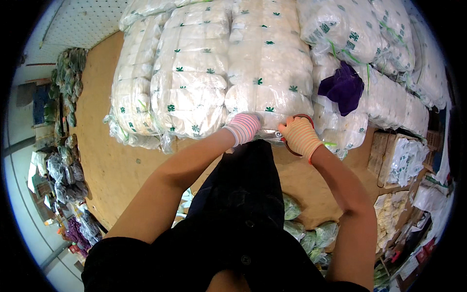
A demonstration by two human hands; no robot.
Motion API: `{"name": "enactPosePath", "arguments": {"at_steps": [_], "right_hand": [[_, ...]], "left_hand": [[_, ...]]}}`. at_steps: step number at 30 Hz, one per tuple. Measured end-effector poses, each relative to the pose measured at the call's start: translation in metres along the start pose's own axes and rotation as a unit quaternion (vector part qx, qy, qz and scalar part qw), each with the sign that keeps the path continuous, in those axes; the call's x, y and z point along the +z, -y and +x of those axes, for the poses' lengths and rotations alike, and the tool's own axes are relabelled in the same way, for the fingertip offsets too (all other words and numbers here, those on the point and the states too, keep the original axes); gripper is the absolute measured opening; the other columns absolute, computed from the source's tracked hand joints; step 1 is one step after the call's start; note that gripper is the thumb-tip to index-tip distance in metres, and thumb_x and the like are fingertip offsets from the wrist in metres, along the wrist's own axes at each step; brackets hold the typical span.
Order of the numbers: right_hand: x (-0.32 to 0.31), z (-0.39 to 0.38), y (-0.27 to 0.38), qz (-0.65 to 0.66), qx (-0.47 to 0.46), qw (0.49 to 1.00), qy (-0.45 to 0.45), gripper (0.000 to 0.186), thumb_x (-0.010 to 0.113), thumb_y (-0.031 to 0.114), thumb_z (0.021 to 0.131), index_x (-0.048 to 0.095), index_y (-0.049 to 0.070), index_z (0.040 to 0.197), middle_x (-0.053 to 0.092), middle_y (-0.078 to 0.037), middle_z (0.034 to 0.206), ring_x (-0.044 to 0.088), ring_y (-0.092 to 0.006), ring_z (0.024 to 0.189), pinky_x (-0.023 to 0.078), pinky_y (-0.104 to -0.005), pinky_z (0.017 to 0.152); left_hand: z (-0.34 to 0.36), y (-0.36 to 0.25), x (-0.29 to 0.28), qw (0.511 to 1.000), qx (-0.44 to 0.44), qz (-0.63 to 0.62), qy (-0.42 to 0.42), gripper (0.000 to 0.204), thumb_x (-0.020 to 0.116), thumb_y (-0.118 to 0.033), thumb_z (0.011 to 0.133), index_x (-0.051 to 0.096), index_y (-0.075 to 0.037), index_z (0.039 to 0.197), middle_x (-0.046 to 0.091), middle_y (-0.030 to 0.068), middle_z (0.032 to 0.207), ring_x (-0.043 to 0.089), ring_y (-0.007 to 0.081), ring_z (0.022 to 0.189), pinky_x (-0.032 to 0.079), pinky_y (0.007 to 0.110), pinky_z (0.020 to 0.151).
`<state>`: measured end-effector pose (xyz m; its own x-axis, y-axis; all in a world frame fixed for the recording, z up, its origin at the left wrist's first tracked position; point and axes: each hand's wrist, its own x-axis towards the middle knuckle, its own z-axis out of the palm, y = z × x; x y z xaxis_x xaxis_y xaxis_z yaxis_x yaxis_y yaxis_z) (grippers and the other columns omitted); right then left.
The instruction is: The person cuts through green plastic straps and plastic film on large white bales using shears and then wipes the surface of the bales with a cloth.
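A long clear plastic bag packed with white bundles and printed with green marks lies in front of me. My left hand, in a pink-striped glove, is closed at the bag's near end, gripping the plastic; its fingertips are partly hidden. Just to the right, my right hand, in an orange-striped glove, is wrapped round scissors with reddish-brown loop handles. The scissors' metal pivot shows beside the thumb, close to the bag's end. Their blades are hard to make out.
Similar packed bags lie alongside on the left, with more stacked at the right. A dark purple cloth rests on the right-hand bags. Bagged greens sit near my legs, and a wooden crate stands at the right.
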<state>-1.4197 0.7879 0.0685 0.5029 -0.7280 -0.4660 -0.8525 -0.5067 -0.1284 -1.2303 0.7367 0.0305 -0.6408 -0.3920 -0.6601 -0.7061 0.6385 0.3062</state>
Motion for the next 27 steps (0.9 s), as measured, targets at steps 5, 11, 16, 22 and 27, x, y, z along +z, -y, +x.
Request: {"name": "enactPosePath", "arguments": {"at_steps": [5, 11, 16, 22, 27], "right_hand": [[0.003, 0.001, 0.002, 0.031, -0.008, 0.998, -0.05, 0.021, 0.059, 0.023, 0.074, 0.058, 0.007, 0.088, 0.057, -0.017, 0.083, 0.058, -0.0305, 0.077, 0.045, -0.0405, 0.066], [0.013, 0.009, -0.012, 0.011, -0.069, 0.995, -0.066, 0.021, 0.06, 0.023, 0.072, 0.059, 0.008, 0.087, 0.057, -0.015, 0.084, 0.058, -0.0287, 0.076, 0.045, -0.0395, 0.065], [0.002, 0.018, -0.018, -0.036, -0.104, 0.994, -0.021, 0.02, 0.059, 0.022, 0.073, 0.059, 0.008, 0.087, 0.057, -0.015, 0.084, 0.058, -0.0276, 0.075, 0.045, -0.0393, 0.065], [-0.015, 0.016, -0.01, -0.011, -0.088, 0.996, 0.027, 0.019, 0.057, 0.019, 0.075, 0.062, 0.007, 0.089, 0.059, -0.017, 0.089, 0.062, -0.0296, 0.077, 0.049, -0.0408, 0.063], [-0.01, 0.018, -0.011, 0.008, -0.069, 0.997, 0.037, 0.019, 0.057, 0.019, 0.075, 0.062, 0.006, 0.088, 0.059, -0.017, 0.088, 0.062, -0.0303, 0.078, 0.05, -0.0414, 0.063]], "left_hand": [[0.001, 0.002, 0.002, 1.0, 0.01, -0.008, 0.001, 0.029, 0.063, -0.009, 0.067, 0.062, -0.008, 0.095, 0.063, 0.0151, 0.083, 0.061, 0.0325, 0.08, 0.051, 0.04, 0.066], [0.011, 0.002, 0.004, 0.998, -0.037, 0.012, 0.058, 0.03, 0.066, -0.011, 0.065, 0.063, -0.007, 0.095, 0.063, 0.0144, 0.085, 0.061, 0.0322, 0.082, 0.051, 0.039, 0.068], [0.007, -0.002, -0.002, 0.999, -0.011, 0.014, 0.039, 0.029, 0.066, -0.011, 0.064, 0.064, -0.007, 0.093, 0.063, 0.0143, 0.085, 0.062, 0.0322, 0.083, 0.051, 0.039, 0.068], [0.002, -0.002, -0.005, 1.0, -0.004, 0.008, 0.025, 0.026, 0.065, -0.009, 0.065, 0.064, -0.008, 0.091, 0.063, 0.0156, 0.083, 0.062, 0.0318, 0.081, 0.05, 0.039, 0.067], [-0.006, 0.0, -0.006, 1.0, 0.017, 0.002, -0.005, 0.022, 0.062, -0.01, 0.067, 0.063, -0.007, 0.088, 0.062, 0.0158, 0.079, 0.061, 0.0331, 0.077, 0.049, 0.04, 0.064]]}}
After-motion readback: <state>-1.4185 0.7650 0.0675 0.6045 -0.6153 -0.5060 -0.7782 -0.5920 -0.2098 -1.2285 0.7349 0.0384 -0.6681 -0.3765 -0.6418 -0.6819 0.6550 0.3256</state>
